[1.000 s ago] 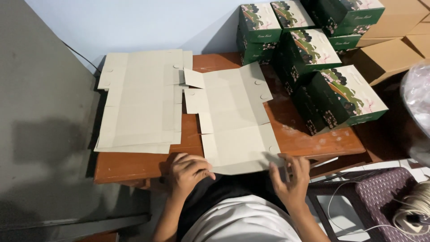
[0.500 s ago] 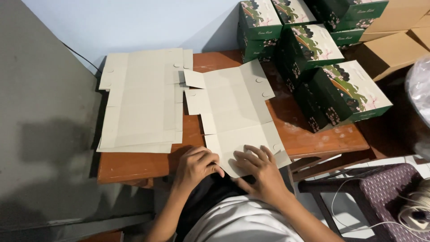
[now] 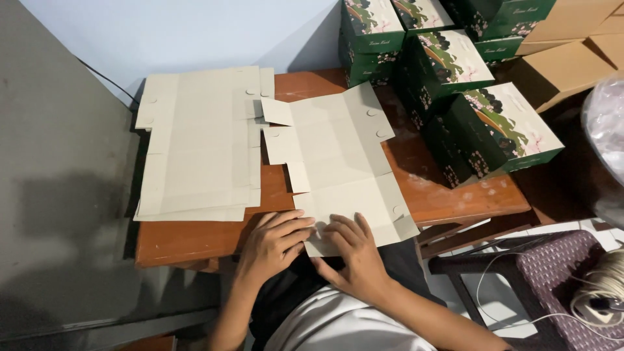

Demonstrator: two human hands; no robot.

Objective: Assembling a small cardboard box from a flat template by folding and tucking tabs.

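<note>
A flat, unfolded grey cardboard box blank (image 3: 338, 156) lies on the brown wooden table (image 3: 455, 195), its near end hanging over the front edge. My left hand (image 3: 273, 244) rests with spread fingers on the blank's near left corner. My right hand (image 3: 351, 253) presses flat on the near flap beside it, fingers pointing away from me. Both hands touch the same blank and almost meet. To the left lies a stack of more flat grey blanks (image 3: 195, 143).
Several assembled dark green printed boxes (image 3: 500, 127) are stacked at the table's right and back. Brown cartons (image 3: 565, 65) stand at far right. A purple woven stool (image 3: 552, 273) with a white cord and a twine spool (image 3: 608, 286) sits lower right. A grey floor lies left.
My right hand slid left from the blank's near right corner to its near middle, beside my left hand. The left hand shifted slightly right onto the blank.
</note>
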